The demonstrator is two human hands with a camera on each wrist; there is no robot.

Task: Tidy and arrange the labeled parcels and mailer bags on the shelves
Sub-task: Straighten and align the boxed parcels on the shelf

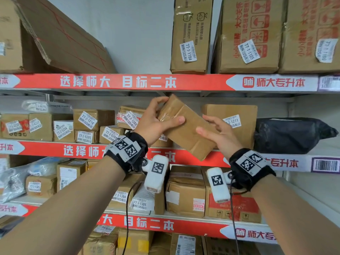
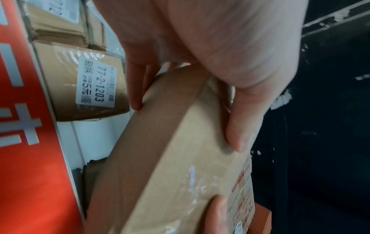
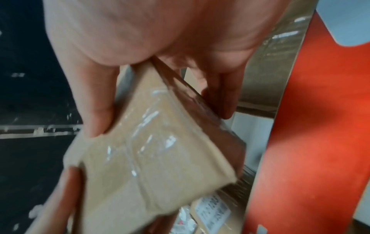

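Red-edged shelves (image 1: 114, 82) stacked with labelled cartons. Both hands hold a flat brown parcel (image 1: 185, 126) tilted in front of the middle shelf's front edge: left hand (image 1: 156, 122) grips its upper end, right hand (image 1: 219, 133) pinches the lower. Parcel not yet shelved; much sorting likely remains. Only the left wrist view shows printing on its hidden face.

- The flat parcel (image 1: 185, 126) is plain brown, with shiny see-through tape on it.
- The shelf strips (image 1: 117, 82) are red with big white letters.
- The strip ends (image 1: 272, 82) are white with red letters.
- The mailer bag (image 1: 292, 134) is black and wrinkly.
- The labels (image 1: 87, 120) on the boxes are white with black numbers and little bars.
- The big box (image 1: 250, 34) up top is brown with red pictures.
- The wrist bands (image 1: 252, 165) are black, with black-and-white square patterns.
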